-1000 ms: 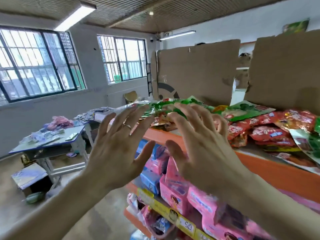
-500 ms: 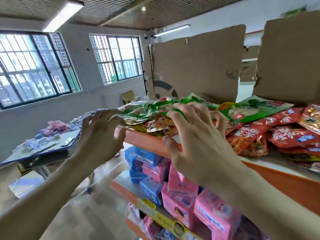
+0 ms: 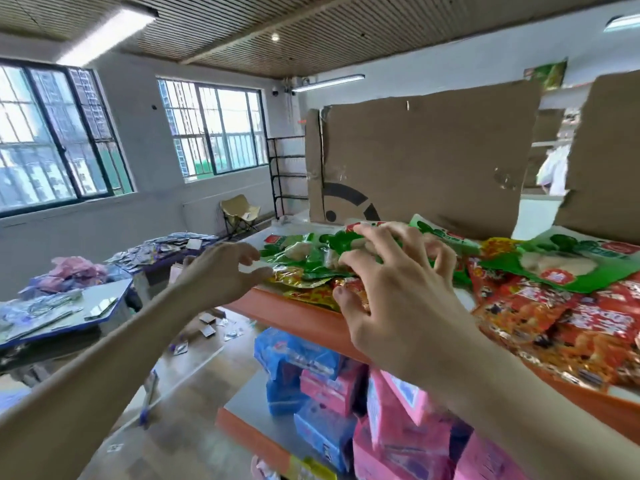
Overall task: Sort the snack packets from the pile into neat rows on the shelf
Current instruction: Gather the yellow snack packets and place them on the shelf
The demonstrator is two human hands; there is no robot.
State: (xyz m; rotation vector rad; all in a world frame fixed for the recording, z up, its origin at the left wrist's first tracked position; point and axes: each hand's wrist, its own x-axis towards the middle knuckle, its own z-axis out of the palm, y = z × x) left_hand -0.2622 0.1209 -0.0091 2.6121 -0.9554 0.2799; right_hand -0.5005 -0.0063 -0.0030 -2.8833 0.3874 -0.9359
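Note:
A stack of green snack packets [image 3: 304,254] lies at the left end of the top shelf, behind its orange front edge [image 3: 287,313]. My left hand [image 3: 218,271] curls round the stack's left end, thumb and fingers closing on the clear packet edge. My right hand [image 3: 398,299] arches over the stack, fingertips on the green packets and thumb against the yellow and red packets [image 3: 311,292] beneath. To the right lie another green packet [image 3: 568,265] and a heap of red packets [image 3: 571,323].
Brown cardboard sheets [image 3: 415,161] stand behind the packets. Blue packs [image 3: 304,358] and pink packs [image 3: 398,427] fill the lower shelf. Tables [image 3: 69,306] littered with wrappers stand at the left, and a folding chair [image 3: 239,213] is by the window.
Both hands went from spread in the air to the green stack. The left hand reached its left end, the right settled on top, and my view moved closer and higher.

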